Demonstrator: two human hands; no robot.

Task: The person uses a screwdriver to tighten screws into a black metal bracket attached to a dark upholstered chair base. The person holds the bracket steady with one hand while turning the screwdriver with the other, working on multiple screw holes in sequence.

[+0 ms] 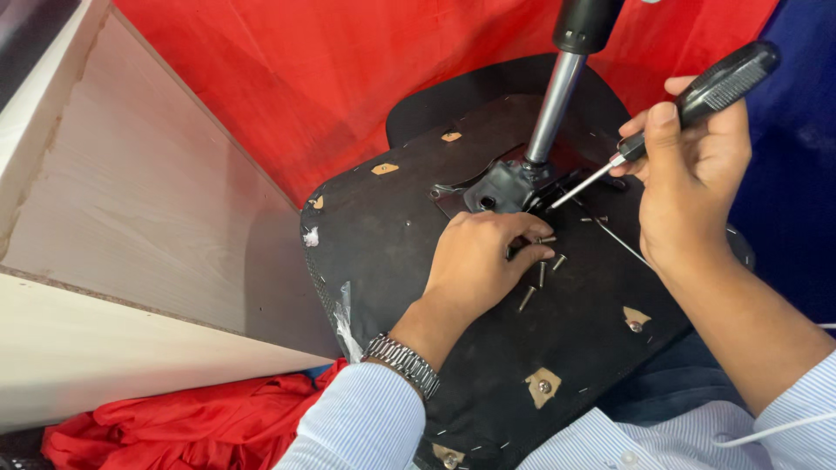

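Note:
An upturned chair seat (409, 218), black underneath, lies in front of me with its grey gas-lift column (553, 109) rising from a black metal mounting plate (501, 187). My left hand (483, 261) rests on the seat and pinches a small screw (547, 239) at its fingertips. Several loose screws (533, 292) lie just beside it. My right hand (692, 174) grips a black-handled screwdriver (697, 100), its metal tip pointing down-left at the mounting plate.
A pale wooden panel (139, 209) stands at the left. Red cloth (331, 70) hangs behind the seat and is bunched at the lower left (183, 426). Dark blue cloth (792, 183) is at the right. A steel wristwatch (402, 361) is on my left wrist.

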